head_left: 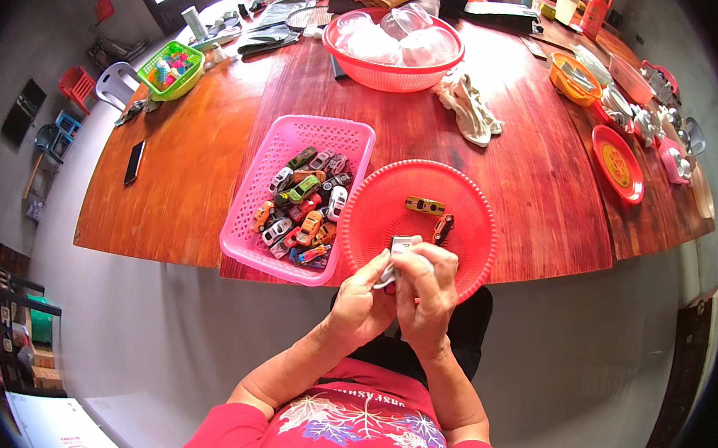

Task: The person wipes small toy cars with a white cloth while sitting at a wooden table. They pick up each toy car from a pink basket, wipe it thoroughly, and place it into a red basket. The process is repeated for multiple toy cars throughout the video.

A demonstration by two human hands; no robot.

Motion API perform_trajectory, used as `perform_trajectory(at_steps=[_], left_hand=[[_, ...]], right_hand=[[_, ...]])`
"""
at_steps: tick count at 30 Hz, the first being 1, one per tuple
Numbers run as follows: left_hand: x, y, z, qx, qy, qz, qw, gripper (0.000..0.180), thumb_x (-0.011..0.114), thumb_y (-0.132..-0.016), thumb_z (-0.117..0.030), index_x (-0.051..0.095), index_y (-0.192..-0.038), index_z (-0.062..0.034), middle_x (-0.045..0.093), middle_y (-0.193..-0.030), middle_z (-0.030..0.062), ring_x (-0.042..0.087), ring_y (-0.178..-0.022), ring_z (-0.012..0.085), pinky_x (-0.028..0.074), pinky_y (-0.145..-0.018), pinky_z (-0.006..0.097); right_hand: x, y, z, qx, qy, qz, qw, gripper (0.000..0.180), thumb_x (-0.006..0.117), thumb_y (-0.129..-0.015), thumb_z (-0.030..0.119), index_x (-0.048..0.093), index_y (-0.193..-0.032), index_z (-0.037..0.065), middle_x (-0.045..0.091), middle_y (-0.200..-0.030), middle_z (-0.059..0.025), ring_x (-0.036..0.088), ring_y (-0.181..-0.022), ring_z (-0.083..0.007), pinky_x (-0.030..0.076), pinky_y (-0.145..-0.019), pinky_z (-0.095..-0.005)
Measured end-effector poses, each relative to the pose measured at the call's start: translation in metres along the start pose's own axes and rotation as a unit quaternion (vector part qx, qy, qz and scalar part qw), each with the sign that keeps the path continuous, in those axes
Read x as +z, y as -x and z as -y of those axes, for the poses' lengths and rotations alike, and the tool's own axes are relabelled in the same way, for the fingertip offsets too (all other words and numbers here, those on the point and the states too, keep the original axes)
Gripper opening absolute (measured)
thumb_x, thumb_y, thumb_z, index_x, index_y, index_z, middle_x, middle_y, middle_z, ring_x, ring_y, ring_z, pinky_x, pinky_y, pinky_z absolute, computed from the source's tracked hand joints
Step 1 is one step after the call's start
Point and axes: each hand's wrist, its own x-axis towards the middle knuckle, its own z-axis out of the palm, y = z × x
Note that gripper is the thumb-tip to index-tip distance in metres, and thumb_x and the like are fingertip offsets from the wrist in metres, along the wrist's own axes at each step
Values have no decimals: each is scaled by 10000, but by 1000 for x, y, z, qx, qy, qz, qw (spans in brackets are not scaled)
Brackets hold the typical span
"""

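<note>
Both hands meet over the near rim of a red round basin (477, 203). My left hand (360, 307) is closed around a silver-white toy car (403, 242), whose end sticks out beyond the fingertips. My right hand (425, 299) presses against the same car, its fingers bent over what looks like a white cloth (385, 277), mostly hidden by the hands. Inside the basin lie a yellow toy car (424, 205) and a dark toy car (443, 228). Just left, a pink basket (239, 232) holds several toy cars (304, 188) in a heap.
The wooden table (535, 211) also bears a red basin of clear plastic containers (392, 75), a crumpled pale cloth (469, 111), and a phone (134, 162). A green basket (169, 86) stands far left; a red plate (617, 163) and orange basket (575, 79) lie right.
</note>
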Motion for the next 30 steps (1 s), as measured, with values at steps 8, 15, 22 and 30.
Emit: perform_trajectory(at_steps=[8,15,22,30], left_hand=[[2,-1,2,15,54,20,998,396,287,-1021,-257,383,-1337,-40,492,-1275,82,455,-1208,177,317,-1074,322],[-16,-3,4,-22,98,52,994,395,337,-1004,-220,379,-1354,-42,584,-1127,129,583,-1026,210,461,-940,342],[-29,-2,3,-13,89,8,996,391,346,-1005,-228,393,-1350,-51,619,-1042,121,615,-933,207,506,-855,338],[-13,6,5,35,2,0,999,292,360,-1003,-280,505,-1183,-102,596,-1120,82,589,-1020,206,520,-843,408]], right_hand=[[2,0,0,6,17,5,1000,356,657,-719,-48,637,-1068,17,551,-1038,-133,519,-943,-286,436,-817,-378],[-10,20,3,-15,38,50,998,310,687,-683,-69,686,-972,40,591,-989,-76,551,-874,-249,463,-783,-346],[-34,26,3,12,-67,176,982,284,697,-654,-88,673,-909,36,585,-935,-89,575,-816,-234,485,-708,-320],[-24,11,5,173,-128,6,977,282,669,-735,-69,609,-995,22,569,-954,-138,590,-853,-256,495,-727,-321]])
